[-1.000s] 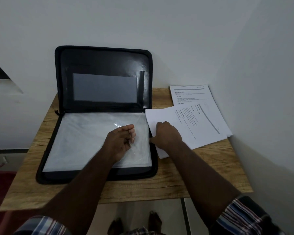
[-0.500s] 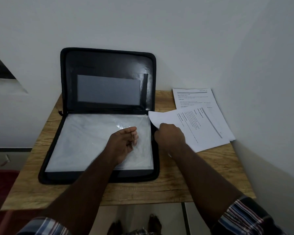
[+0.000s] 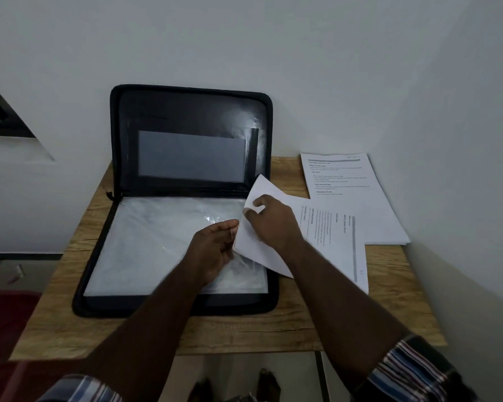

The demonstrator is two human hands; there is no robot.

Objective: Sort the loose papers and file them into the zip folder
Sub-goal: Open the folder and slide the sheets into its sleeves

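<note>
Nearest, two forearms reach in over the front edge of the wooden table [image 3: 273, 329]. The left hand [image 3: 212, 250] rests on the clear plastic sleeve [image 3: 157, 242] in the lower half of the zip folder [image 3: 186, 198], its thumb and fingertips drawn together at the sleeve's right edge; in this dim light I cannot tell whether they pinch the plastic itself. Just beside it, the right hand [image 3: 273, 224] pinches the near corner of a printed sheet [image 3: 331, 236], curling that corner up over the folder's right edge while the rest lies on the table. Farther back a stack of papers [image 3: 349, 198] waits by the wall, and the folder's lid leans against it.

The risk is plain (thin paper, limp plastic): if the sleeve mouth is not held apart, the sheet's leading edge could catch and crumple, or slide on top of the sleeve instead of inside.
</note>
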